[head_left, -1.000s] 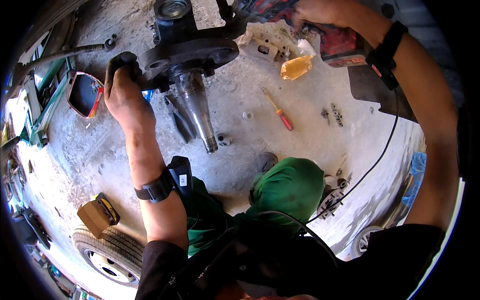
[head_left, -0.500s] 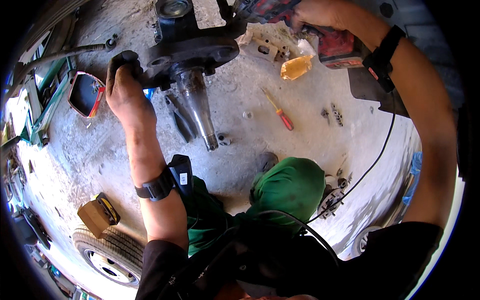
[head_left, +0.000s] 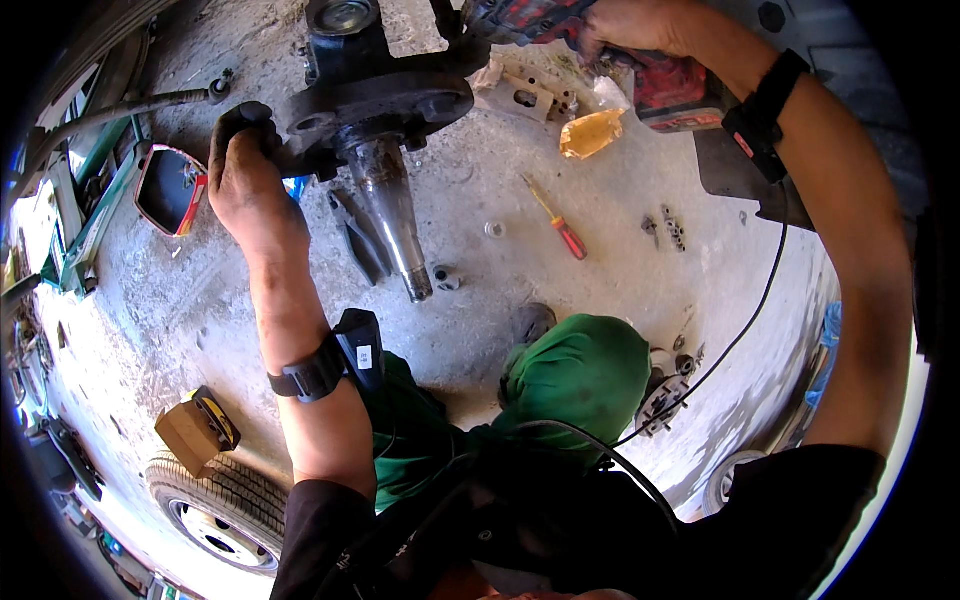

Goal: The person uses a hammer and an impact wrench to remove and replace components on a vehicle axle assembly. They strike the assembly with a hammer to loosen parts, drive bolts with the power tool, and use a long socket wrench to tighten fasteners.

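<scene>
The right hand (head_left: 632, 28), wrapped round the red power tool (head_left: 668, 88) in the frame's upper right, sits slightly farther left than 1 second ago. Upper left, the left hand (head_left: 246, 180) curls against the flanged spindle (head_left: 385, 98), upper centre; exactly what it pinches, I cannot tell.

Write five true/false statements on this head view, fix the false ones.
1. The right hand grips a red-and-black power tool. True.
2. The left hand holds the pliers. False: it is at the left side of the dark metal flange; the pliers lie on the floor.
3. A red-handled screwdriver lies on the floor. True.
4. The screwdriver is left of the pliers. False: right of them.
5. The open cardboard box is at lower left. True.
</scene>
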Tool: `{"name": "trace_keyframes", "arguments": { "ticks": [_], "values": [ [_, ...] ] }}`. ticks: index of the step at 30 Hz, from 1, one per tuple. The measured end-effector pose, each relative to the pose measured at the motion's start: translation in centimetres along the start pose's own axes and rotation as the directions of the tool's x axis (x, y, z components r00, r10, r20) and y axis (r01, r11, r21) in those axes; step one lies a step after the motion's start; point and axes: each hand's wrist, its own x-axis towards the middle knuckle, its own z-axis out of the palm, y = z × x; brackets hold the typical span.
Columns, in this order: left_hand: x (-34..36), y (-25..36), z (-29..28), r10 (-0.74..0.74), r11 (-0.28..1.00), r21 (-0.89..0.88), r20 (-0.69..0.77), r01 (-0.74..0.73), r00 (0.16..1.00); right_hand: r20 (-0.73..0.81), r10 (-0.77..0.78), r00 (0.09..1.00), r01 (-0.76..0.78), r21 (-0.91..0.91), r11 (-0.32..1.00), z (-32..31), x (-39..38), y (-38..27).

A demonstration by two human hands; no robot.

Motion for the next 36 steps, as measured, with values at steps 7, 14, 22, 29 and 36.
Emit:
{"name": "trace_keyframes", "arguments": {
  "ticks": [7, 14, 22, 29, 36],
  "values": [
    [0.2, -0.2, -0.1, 0.059, 0.998, 0.032, 0.022, -0.059, 0.998, 0.011, -0.133, 0.991, 0.133, -0.022, 0.991, 0.8, 1.3, 2.4],
    [0.6, -0.2, 0.3, -0.004, 0.997, -0.082, -0.038, 0.001, 0.999, -0.225, -0.074, 0.971, 0.069, -0.029, 0.997, -0.3, -0.1, 1.1],
    [1.2, -1.3, 0.0, 0.138, 0.990, 0.026, -0.053, -0.137, 0.989, -0.646, 0.130, 0.752, 0.021, 0.220, 0.975, 0.9, -3.6, -5.2],
    [1.3, -0.8, -0.6, 0.074, 0.997, -0.024, -0.073, -0.076, 0.995, -0.622, 0.157, 0.767, 0.042, 0.293, 0.955, 10.4, -6.6, -2.7],
    [1.1, -1.8, 0.6, 0.084, 0.996, -0.032, -0.109, -0.088, 0.990, -0.516, 0.480, 0.709, -0.334, 0.354, 0.874, 27.2, -3.8, 6.8]
  ]
}}
